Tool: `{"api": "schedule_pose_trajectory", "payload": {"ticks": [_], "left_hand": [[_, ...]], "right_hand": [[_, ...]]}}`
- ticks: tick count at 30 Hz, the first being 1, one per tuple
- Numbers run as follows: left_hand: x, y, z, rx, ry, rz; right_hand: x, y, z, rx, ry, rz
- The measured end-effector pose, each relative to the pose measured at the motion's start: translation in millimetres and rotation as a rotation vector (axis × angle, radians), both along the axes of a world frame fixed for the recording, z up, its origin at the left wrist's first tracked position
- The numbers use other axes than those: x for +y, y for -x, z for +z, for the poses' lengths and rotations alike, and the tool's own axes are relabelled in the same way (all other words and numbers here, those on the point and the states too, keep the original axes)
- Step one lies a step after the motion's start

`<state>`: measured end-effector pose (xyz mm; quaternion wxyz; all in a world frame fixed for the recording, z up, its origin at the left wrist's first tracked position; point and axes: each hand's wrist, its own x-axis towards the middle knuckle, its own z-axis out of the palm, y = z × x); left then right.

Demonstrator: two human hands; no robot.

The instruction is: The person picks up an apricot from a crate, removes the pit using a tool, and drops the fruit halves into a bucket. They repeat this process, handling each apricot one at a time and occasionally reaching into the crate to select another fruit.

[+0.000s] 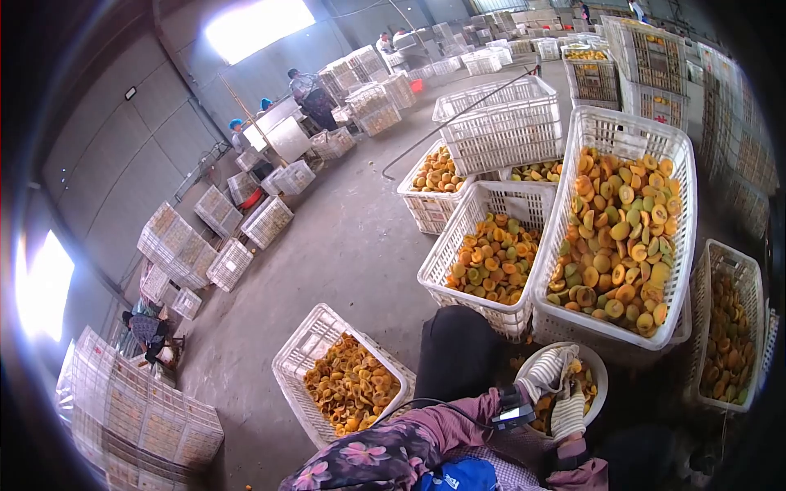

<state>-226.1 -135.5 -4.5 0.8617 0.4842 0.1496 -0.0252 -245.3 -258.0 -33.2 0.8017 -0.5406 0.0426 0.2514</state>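
Note:
Both my hands wear white knitted gloves and meet over a round white basin (602, 385) that holds orange fruit halves, apparently apricots (588, 383). My left hand (547, 373) reaches in from the basin's far-left side, its fingers curled. Just below it, my right hand (568, 416) is bent inward, fingertips close to the left ones. Whatever lies between the fingers is too small and covered to make out. A small black device (512, 417) is strapped at my left wrist. Beyond the basin stands a large white crate (688, 221) heaped with orange and greenish apricot halves.
Another crate (430, 278) of halves stands left of the large one, and a crate (282, 360) of darker, shrivelled pieces sits left of my knee (458, 352). Right of me is a further filled crate (704, 393). Stacked crates and several people (311, 98) are farther off.

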Motion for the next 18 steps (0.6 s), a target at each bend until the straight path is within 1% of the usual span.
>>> {"api": "schedule_pose_trajectory", "payload": {"ticks": [1,2,3,4,5,6,7,8,10,12,14,15,16,18], "left_hand": [[4,-2,5,0.03,-0.149,-0.049],[9,-2,10,0.032,-0.147,-0.052],[12,0,21,-0.083,-0.601,-0.042],[12,2,29,-0.206,-1.04,-0.043],[24,-1,27,-0.562,-1.5,-0.13],[27,-1,21,-0.355,-1.195,-0.198],[34,-3,16,-0.393,-1.125,-0.294],[38,-6,7,-0.491,-1.18,-0.336],[39,-12,-1,-0.696,-1.113,-0.276],[19,-3,21,-0.321,-0.346,-0.251],[1,-3,52,-0.087,-0.415,-0.154],[-5,-1,58,-0.025,-0.39,-0.125],[-7,0,67,0.035,-0.203,-0.185],[-14,-2,62,-0.034,-0.114,-0.132]], "right_hand": [[0,4,12,-0.06,0.114,0.087],[-1,7,19,-0.12,0.228,0.176],[-1,10,13,-0.344,0.453,0.2],[-1,15,-3,-0.437,0.636,0.268],[0,13,29,-0.736,0.91,0.352],[3,13,62,-0.308,0.605,0.288],[4,20,70,-0.234,0.495,0.24],[5,22,62,-0.175,0.452,0.242],[6,23,34,-0.931,0.934,0.341],[12,24,52,-0.468,0.751,0.137],[5,14,67,-0.309,0.718,0.215],[9,12,51,-0.32,0.519,0.135],[12,11,37,0.035,0.055,0.065],[9,10,33,-0.188,0.294,0.1]]}}
